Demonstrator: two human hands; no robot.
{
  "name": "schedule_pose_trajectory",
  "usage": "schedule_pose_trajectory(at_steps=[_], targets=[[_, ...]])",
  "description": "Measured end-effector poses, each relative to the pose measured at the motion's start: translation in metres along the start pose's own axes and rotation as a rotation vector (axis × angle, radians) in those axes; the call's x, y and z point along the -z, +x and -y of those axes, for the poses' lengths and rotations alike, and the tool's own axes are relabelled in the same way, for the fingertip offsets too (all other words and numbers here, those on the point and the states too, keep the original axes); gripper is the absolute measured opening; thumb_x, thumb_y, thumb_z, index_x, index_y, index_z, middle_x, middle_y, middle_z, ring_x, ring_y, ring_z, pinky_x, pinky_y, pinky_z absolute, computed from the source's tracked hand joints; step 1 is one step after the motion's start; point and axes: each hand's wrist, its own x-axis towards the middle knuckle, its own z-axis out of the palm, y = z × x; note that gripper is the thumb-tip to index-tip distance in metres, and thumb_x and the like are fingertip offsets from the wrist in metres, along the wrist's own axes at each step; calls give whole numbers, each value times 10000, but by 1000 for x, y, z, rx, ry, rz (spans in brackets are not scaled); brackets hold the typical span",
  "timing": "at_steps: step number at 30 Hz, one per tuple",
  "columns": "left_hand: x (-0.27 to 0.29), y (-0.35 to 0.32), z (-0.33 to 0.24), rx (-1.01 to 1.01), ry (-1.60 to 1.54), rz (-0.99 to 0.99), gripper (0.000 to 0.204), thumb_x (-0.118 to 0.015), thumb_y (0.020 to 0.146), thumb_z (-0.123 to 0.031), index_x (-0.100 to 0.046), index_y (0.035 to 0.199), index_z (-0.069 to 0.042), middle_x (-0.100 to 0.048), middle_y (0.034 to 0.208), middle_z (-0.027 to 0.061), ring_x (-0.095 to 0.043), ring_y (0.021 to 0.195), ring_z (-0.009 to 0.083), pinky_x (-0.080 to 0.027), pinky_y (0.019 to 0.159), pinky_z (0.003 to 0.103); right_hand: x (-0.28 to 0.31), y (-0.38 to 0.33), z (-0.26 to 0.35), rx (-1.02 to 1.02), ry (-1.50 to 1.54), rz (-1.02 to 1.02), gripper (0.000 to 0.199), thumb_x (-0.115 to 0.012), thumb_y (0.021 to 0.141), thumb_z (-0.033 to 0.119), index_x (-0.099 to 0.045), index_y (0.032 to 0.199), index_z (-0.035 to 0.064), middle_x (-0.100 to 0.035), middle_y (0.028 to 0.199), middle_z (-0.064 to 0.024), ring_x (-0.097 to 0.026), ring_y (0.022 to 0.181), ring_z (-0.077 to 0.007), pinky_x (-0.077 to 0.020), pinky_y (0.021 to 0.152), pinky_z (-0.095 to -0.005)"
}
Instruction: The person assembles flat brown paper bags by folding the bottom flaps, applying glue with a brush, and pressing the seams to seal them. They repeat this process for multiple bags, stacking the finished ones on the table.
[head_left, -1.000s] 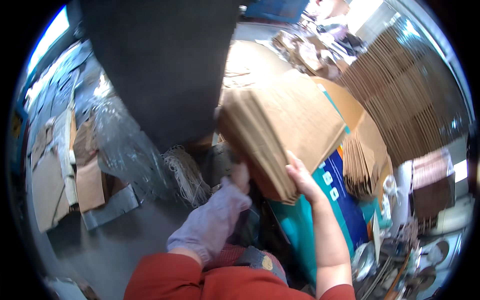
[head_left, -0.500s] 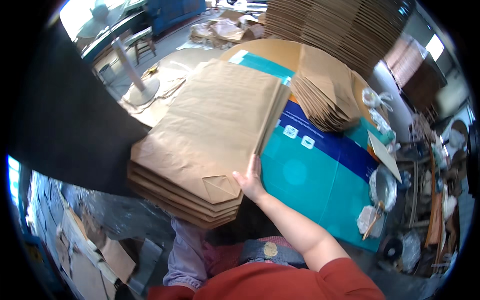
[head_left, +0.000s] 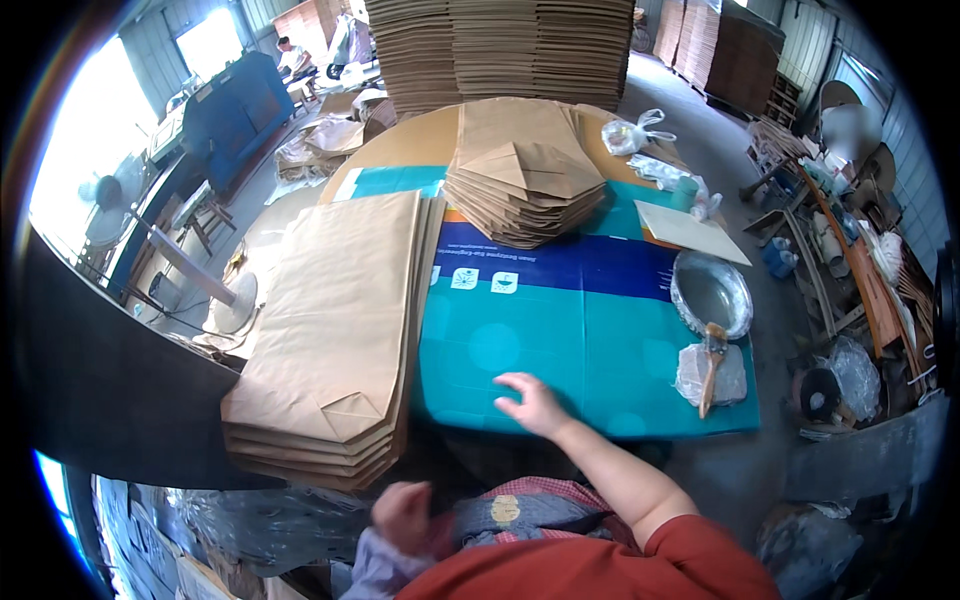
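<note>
A stack of flat brown paper bags (head_left: 335, 330) lies on the left side of the teal and blue table cover (head_left: 590, 330), its near end hanging over the table edge. My right hand (head_left: 530, 400) rests open on the teal cover, just right of that stack, holding nothing. My left hand (head_left: 402, 515) is low near my body, below the stack's near end, fingers curled and blurred; nothing shows in it. A second, fanned pile of folded brown bags (head_left: 525, 190) sits further back on the table.
A metal bowl (head_left: 712, 292) and a brush (head_left: 710, 365) on a plastic-wrapped pad sit at the table's right. A white sheet (head_left: 690, 232) lies behind them. Tall cardboard stacks (head_left: 500, 45) stand at the back. A dark panel (head_left: 100, 390) is at left.
The stack of brown bags that both hands carried now lies on the table's left side. Both hands have let go; my right hand moved onto the teal cover, my left dropped near my body.
</note>
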Motion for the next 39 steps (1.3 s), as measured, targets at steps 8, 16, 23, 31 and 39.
schedule_pose_trajectory(at_steps=[8,16,23,31,39], targets=[[-186,166,65,208,233,193,307,-488,969,-319,-520,810,-58,-644,745,187,-618,734,411,-466,632,512,88,-68,-44,-281,121,-265,142,-643,851,103,-682,972,40,-666,868,-103,-648,793,-209,-502,673,-299],[-196,178,81,64,590,506,736,-495,890,-557,-355,1446,-96,-278,1509,222,-242,1403,366,-149,1156,490,113,-30,-41,-125,-54,-162,165,-712,785,160,-692,912,58,-640,842,-90,-638,774,-222,-527,665,-335],[-202,187,71,77,623,554,764,-467,901,-553,-322,1461,-53,-257,1526,215,-205,1425,359,-114,1169,488,184,158,-89,44,-765,-333,828,-737,734,110,-321,1450,87,-396,1446,-146,-415,1312,-309,-413,1041,-377],[-200,194,71,131,610,595,782,-475,883,-569,-317,1470,-78,-245,1535,202,-198,1432,346,-101,1172,491,197,274,-113,118,-939,-189,756,-793,644,102,-499,1340,107,-435,1419,-173,-384,1332,-342,-335,1109,-399],[-196,194,76,148,616,608,784,-461,888,-571,-306,1473,-73,-244,1536,199,-191,1435,342,-98,1172,495,208,297,-117,201,-727,-190,368,-633,744,56,-670,1110,80,-639,1149,-151,-604,1056,-320,-489,911,-389]])
